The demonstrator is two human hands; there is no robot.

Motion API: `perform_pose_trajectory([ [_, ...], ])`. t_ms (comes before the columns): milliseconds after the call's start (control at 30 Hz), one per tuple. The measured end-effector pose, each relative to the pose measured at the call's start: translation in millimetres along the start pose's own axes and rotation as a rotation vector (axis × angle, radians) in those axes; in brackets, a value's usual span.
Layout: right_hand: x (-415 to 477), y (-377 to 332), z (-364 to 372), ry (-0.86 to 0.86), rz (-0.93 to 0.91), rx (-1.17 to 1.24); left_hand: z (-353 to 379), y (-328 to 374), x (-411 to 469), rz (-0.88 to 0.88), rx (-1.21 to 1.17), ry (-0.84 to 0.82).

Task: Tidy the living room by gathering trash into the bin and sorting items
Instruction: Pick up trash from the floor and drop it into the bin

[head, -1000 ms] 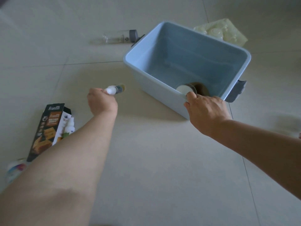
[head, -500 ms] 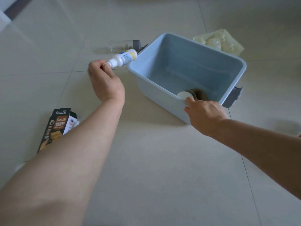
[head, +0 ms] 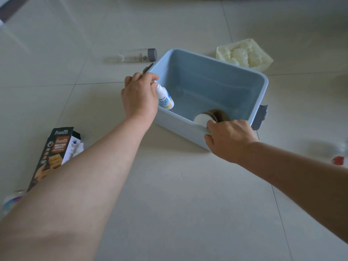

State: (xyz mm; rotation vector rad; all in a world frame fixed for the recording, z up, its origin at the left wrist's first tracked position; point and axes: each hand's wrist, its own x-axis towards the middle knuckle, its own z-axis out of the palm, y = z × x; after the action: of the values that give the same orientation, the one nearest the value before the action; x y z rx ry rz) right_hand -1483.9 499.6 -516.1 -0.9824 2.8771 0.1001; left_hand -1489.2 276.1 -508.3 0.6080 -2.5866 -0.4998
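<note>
**A:** Where is the small spray bottle (head: 165,98) right now?

**B:** Inside the bin's (head: 207,78) mouth, close to its left wall and hanging nozzle-up. The left hand (head: 140,95) pinches it at the top, fingers closed round the nozzle. I can't tell whether the bottle's base touches the wall.

**A:** And the other hand?

**B:** The right hand (head: 229,140) grips the bin's near rim, fingers curled over the edge, which looks like bracing.

**A:** So how should the drop go?

**B:** I'd say lower it a little and just part the fingers. The bottle is light and will likely tumble onto its side, so a release low over the bin's floor should stop it bouncing. I'd aim away from the brown roll (head: 219,113) lying in the bin's near right corner, and hold the rim firm so the bin doesn't slide.

**A:** Slide on what?

**B:** Pale glossy floor tiles (head: 188,204); they look slippery. Other things lie around the bin: a clear bottle with a grey cap (head: 137,55) just beyond its left end, a cream moulded tray (head: 244,55) behind its far side, and a dark biscuit box (head: 56,153) well off to its left. Something with a red bit (head: 338,160) sits well to the bin's right, too blurred to name.
</note>
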Motion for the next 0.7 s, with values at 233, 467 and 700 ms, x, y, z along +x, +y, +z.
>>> perform_pose_trajectory([
  [233, 25, -20, 4, -0.025, -0.040, 0.214, 2, -9, 0, -0.079, 0.109, -0.052],
  [467, 19, -16, -11, -0.041, -0.057, 0.103, 8, -11, -2, -0.011, 0.199, -0.130],
  [700, 24, -21, 2, -0.037, -0.045, 0.064, 10, -14, -9, 0.099, 0.394, -0.292],
])
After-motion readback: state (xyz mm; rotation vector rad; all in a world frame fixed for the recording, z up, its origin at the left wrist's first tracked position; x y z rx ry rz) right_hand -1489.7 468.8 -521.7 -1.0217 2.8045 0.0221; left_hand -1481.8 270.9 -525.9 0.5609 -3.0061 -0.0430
